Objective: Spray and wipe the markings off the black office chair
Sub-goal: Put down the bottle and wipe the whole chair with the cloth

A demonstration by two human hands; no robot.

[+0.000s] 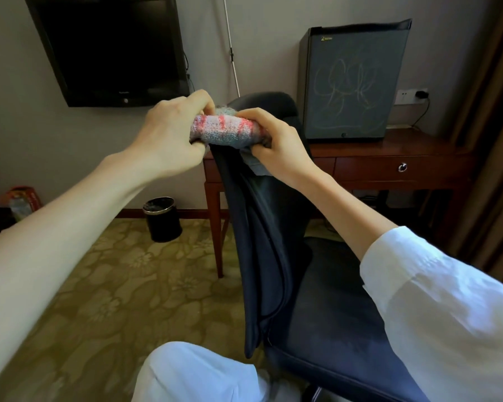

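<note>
Black office chair [273,227] wipe-down, 2-handed
Left hand [169,134] and right hand [276,143] each grip an end of the rolled red-striped cloth [224,129], center frame, at the backrest's top edge. Mini fridge [352,82], upper right: pale scribbles, yellow logo too small to read.

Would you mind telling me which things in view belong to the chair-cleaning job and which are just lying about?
Job in hand: black office chair; striped cloth, held by the left hand and right hand.
Lying about: television; scribbled mini fridge; wooden desk; waste bin.
</note>
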